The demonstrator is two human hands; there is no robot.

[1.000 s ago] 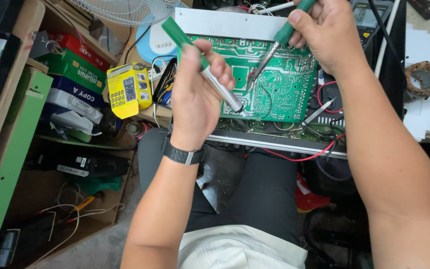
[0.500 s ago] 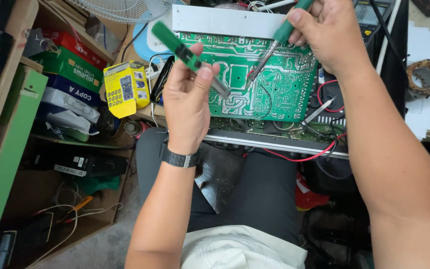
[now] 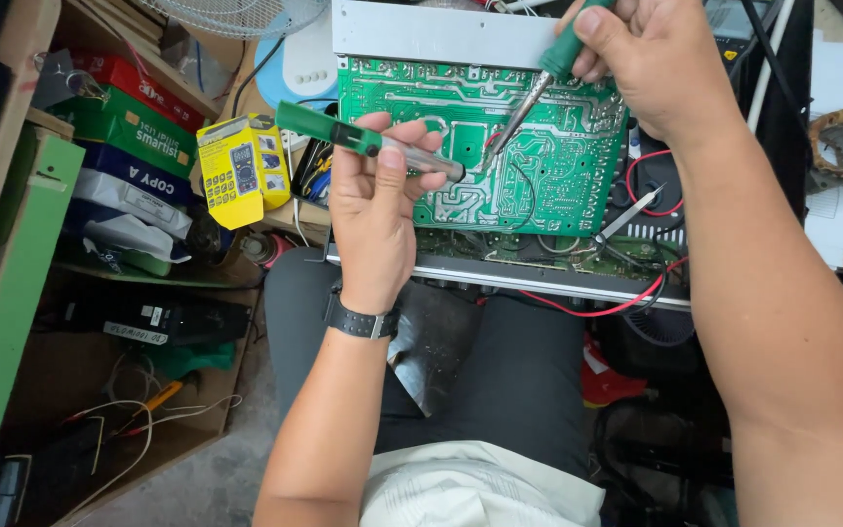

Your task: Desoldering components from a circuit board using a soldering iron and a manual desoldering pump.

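Observation:
A green circuit board (image 3: 539,166) in a metal chassis rests across my lap, solder side up. My left hand (image 3: 373,210) grips a green-handled desoldering pump (image 3: 363,141), held nearly level with its clear barrel tip at the board's left middle. My right hand (image 3: 646,59) holds a green-handled soldering iron (image 3: 529,93) from above. Its metal tip slants down-left and touches the board close to the pump's tip. A black watch sits on my left wrist.
A yellow boxed multimeter (image 3: 241,171) and stacked coloured boxes (image 3: 119,146) sit on shelves at left. Red wires (image 3: 626,303) loop out of the chassis front edge (image 3: 500,278). A white fan (image 3: 236,15) stands at the top. Loose wires lie on the floor at lower left.
My left hand has swung the pump from a steep slant to nearly level and brought its tip toward the iron's tip. My right hand has barely moved.

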